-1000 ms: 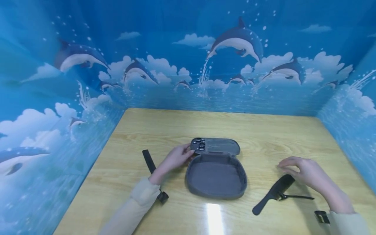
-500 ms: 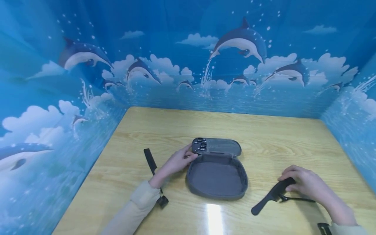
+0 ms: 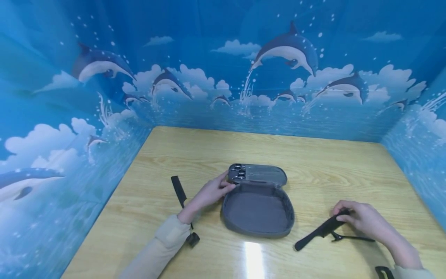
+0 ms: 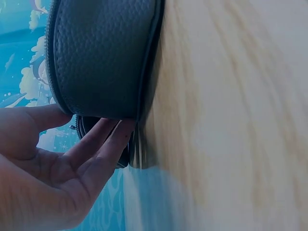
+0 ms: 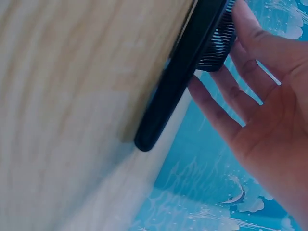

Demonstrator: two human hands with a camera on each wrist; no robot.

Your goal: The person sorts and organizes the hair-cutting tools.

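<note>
An open dark grey zip case (image 3: 258, 209) lies on the table, its lid folded back. Scissors (image 3: 238, 172) with metal handles sit at the left of the lid. My left hand (image 3: 212, 190) holds the case's left side by the hinge; in the left wrist view, the thumb is at the zip edge and fingers lie against the wall. My right hand (image 3: 362, 219) pinches a black comb (image 3: 320, 231) by its toothed end, its handle slanting down-left. In the right wrist view, the teeth show between thumb and fingers.
A black hair clip (image 3: 352, 237) lies below the right hand. A long flat black object (image 3: 178, 190), partly hidden by the left forearm, lies on the wooden table (image 3: 296, 149). A dolphin-print backdrop (image 3: 223, 77) stands around the table.
My right hand has come down onto the comb, taken hold of it and tilted it, drawing it slightly away from the hair clip. The left hand has stayed at the case.
</note>
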